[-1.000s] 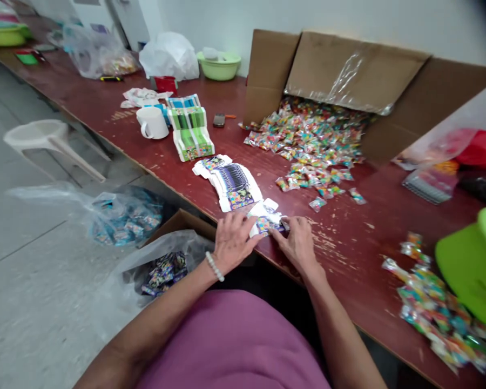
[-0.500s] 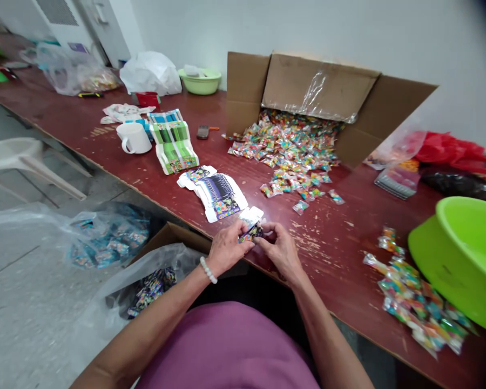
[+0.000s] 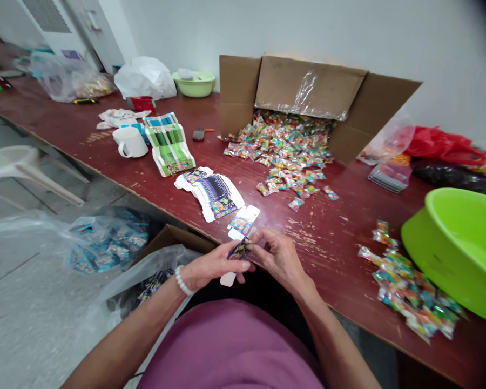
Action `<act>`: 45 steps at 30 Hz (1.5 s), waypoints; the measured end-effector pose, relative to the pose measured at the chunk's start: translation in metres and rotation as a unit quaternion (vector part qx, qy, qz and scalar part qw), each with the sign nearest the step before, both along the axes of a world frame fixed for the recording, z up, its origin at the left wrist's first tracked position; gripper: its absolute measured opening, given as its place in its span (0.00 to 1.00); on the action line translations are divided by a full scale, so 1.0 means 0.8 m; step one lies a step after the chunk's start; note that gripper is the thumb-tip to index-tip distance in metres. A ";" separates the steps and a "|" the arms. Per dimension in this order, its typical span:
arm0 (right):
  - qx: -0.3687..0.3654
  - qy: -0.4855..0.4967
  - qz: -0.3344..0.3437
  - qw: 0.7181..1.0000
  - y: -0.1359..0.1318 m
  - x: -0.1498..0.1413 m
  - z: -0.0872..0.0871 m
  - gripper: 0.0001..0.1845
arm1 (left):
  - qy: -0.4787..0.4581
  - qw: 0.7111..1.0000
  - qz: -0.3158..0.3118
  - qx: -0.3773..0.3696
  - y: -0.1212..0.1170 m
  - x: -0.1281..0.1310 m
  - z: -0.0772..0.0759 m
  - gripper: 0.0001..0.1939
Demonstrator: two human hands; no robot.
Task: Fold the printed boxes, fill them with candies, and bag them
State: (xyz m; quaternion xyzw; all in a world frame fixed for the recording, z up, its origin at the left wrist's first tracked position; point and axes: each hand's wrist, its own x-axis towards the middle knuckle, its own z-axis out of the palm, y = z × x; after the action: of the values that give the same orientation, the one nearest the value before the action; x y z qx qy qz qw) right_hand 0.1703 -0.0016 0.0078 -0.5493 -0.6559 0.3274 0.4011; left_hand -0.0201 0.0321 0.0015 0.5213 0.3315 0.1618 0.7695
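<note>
Near the table's front edge, my left hand (image 3: 215,263) grips a small dark printed carton (image 3: 238,250) between thumb and fingers. One white flap sticks out below that hand. With thumb and forefinger, my right hand (image 3: 278,258) pinches the carton's upper right edge. Just beyond lies a printed card panel with white flaps (image 3: 244,220); whether it is joined to the held carton I cannot tell. Flat purple carton blanks (image 3: 218,195) are fanned out on the table behind it. The fingers partly hide the carton.
A cardboard box (image 3: 308,89) spills wrapped candies (image 3: 283,143) onto the table (image 3: 328,227). Right stands a green basin (image 3: 429,237) beside more candy packets (image 3: 409,292). Green blanks (image 3: 170,148) and a white mug (image 3: 132,142) are left. Below are plastic bags (image 3: 109,243) and a stool (image 3: 28,167).
Both hands have drawn nearer my body with the carton. My left hand has turned flatter beneath it, and a white flap now shows below. The view has shifted slightly.
</note>
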 end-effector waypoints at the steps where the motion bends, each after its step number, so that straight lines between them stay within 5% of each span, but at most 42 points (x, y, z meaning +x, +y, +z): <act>1: -0.019 0.024 0.019 0.999 -0.003 0.000 0.001 0.04 | -0.012 0.998 -0.041 -0.042 0.001 -0.003 0.002 0.20; 4: -0.095 0.091 0.094 0.987 -0.010 0.001 0.004 0.06 | -0.022 0.990 -0.101 -0.091 0.004 -0.010 0.004 0.20; 10: -0.136 0.155 0.189 0.960 -0.016 0.005 0.007 0.10 | -0.018 0.991 -0.107 -0.081 -0.004 -0.010 0.002 0.16; 12: -0.129 0.169 0.169 0.962 -0.018 0.001 0.006 0.11 | -0.020 0.993 -0.079 -0.086 -0.010 -0.007 0.004 0.16; 18: -0.001 0.085 -0.075 0.994 -0.018 -0.022 -0.003 0.19 | 0.007 0.997 0.065 -0.047 -0.023 0.006 0.009 0.16; 20: -0.028 0.129 -0.064 0.989 -0.015 -0.027 -0.009 0.10 | -0.004 0.996 0.086 -0.030 -0.024 0.008 0.006 0.16; 26: -0.091 0.139 -0.070 0.984 -0.007 -0.016 -0.016 0.18 | 0.030 0.985 0.147 0.083 -0.023 0.004 -0.002 0.15; 29: -0.097 0.160 -0.065 0.980 -0.005 -0.015 -0.015 0.15 | -0.007 0.974 0.211 0.087 -0.029 0.005 -0.004 0.25; 34: -0.090 0.342 -0.093 0.931 -0.010 -0.036 -0.020 0.28 | -0.070 0.953 0.282 0.090 -0.041 0.017 -0.005 0.36; 39: -0.043 0.352 -0.093 0.930 -0.015 -0.041 -0.029 0.15 | -0.072 0.953 0.280 0.094 -0.041 0.022 -0.001 0.29; 45: -0.152 0.366 -0.077 0.915 -0.009 -0.021 -0.019 0.18 | -0.031 0.969 0.238 0.063 -0.041 0.014 0.000 0.18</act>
State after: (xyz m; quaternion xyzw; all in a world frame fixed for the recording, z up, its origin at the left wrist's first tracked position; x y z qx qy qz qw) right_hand 0.1537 -0.0086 -0.0073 -0.4941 -0.3612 0.5698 0.5483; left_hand -0.0088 -0.0003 0.0016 0.4696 0.4113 0.3771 0.6842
